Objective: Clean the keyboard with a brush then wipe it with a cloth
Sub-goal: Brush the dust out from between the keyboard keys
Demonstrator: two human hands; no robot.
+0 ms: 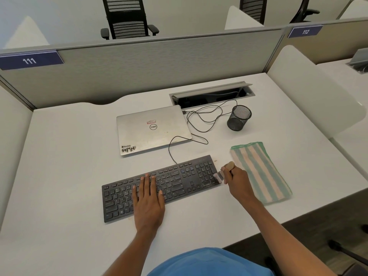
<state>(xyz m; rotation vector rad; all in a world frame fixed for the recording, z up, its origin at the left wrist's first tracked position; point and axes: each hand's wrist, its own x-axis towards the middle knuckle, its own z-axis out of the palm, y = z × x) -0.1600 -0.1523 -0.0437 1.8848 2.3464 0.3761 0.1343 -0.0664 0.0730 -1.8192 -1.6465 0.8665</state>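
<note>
low at the centre of the frame, on the white bench point(59, 156), a black keyboard point(179, 180) lies on a slant, its left end nearer the bottom edge and its right end higher. the left grip point(148, 198) lies flat on the keys left of the keyboard's middle, fingers straight and a little spread, grasping nothing. the right grip point(237, 180) sits just off the keyboard's right end, fingers curled round the pale wooden handle of a small brush point(229, 165). the bristle end points down and left and touches the right edge of the number pad; it is blurred.

right of that grip, a cloth point(260, 172) striped green and pale peach lies folded flat on the bench, running from centre right toward the lower right, close beside the right forearm.

above the keyboard a closed silver laptop point(151, 130) with stickers lies flat. a thin black cable point(189, 124) rises from the keyboard's top edge and loops loosely past the laptop's right side toward an open cable tray point(211, 94) in the upper middle. a black mesh cup point(239, 117) stands upright to the right of the laptop, beside the loops.

a grey divider point(139, 64) crosses the top, with a blue tag reading 111 point(29, 60) at upper left and one reading 112 point(305, 31) at upper right. a black office chair point(127, 16) stands behind it. a blue shirt point(209, 263) fills the bottom edge.
</note>
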